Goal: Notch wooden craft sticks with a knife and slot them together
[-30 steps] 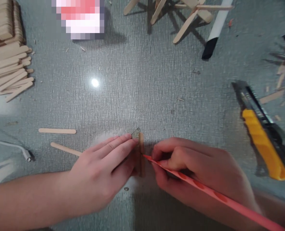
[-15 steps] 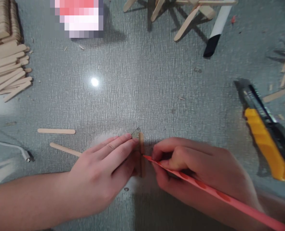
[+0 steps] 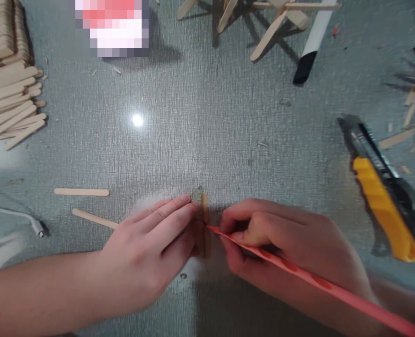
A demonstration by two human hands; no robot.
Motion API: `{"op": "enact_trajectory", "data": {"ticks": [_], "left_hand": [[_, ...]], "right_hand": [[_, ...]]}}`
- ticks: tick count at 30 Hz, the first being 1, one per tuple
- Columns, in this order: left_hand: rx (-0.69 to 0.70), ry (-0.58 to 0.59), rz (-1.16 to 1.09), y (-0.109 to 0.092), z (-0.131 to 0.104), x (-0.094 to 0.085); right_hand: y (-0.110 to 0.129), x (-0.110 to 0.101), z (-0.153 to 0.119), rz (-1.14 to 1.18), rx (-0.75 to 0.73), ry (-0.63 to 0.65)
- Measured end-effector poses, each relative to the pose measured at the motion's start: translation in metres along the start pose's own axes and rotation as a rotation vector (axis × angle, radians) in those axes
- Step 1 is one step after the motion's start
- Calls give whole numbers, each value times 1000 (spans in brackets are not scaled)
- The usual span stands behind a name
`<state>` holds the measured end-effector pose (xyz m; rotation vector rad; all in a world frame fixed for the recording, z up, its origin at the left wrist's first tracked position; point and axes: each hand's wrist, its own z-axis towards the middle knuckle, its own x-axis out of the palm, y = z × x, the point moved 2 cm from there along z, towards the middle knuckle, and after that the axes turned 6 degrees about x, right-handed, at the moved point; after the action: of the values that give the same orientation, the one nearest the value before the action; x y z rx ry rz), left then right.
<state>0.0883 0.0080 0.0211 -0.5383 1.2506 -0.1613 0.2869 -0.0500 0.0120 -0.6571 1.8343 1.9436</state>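
Note:
My left hand point(image 3: 147, 245) lies low over the table, fingers together and pointing right, holding down a wooden craft stick point(image 3: 205, 206) that stands lengthwise away from me. A see-through corner of a thin flat piece point(image 3: 197, 193) shows past the fingertips; the hand covers the rest, so I cannot tell its kind. My right hand point(image 3: 284, 248) is closed round a red pencil point(image 3: 291, 267) with darker oval spots. Its point touches or nearly touches the stick about midway along. A second craft stick point(image 3: 95, 218) runs partly under my left hand, and another point(image 3: 81, 192) lies beyond it.
A yellow utility knife point(image 3: 386, 210) lies at right, near wood offcuts point(image 3: 398, 138) and a dark metal tool point(image 3: 414, 77). Craft sticks point(image 3: 14, 103) are heaped at left, above a white cable point(image 3: 21, 213). At the back are a stick structure point(image 3: 270, 35), a black-and-white bar point(image 3: 305, 68) and a blurred-out object point(image 3: 118, 32).
The whole view has shifted very slightly, most visibly at the right side. Both hands, the pencil and the stick keep nearly the same places relative to each other.

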Motion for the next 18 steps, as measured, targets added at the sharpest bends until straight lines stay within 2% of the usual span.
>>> {"op": "enact_trajectory", "data": {"ticks": [18], "left_hand": [[-1,-15,3,0,0,0]], "right_hand": [[0,0,0,-11,1,1]]}}
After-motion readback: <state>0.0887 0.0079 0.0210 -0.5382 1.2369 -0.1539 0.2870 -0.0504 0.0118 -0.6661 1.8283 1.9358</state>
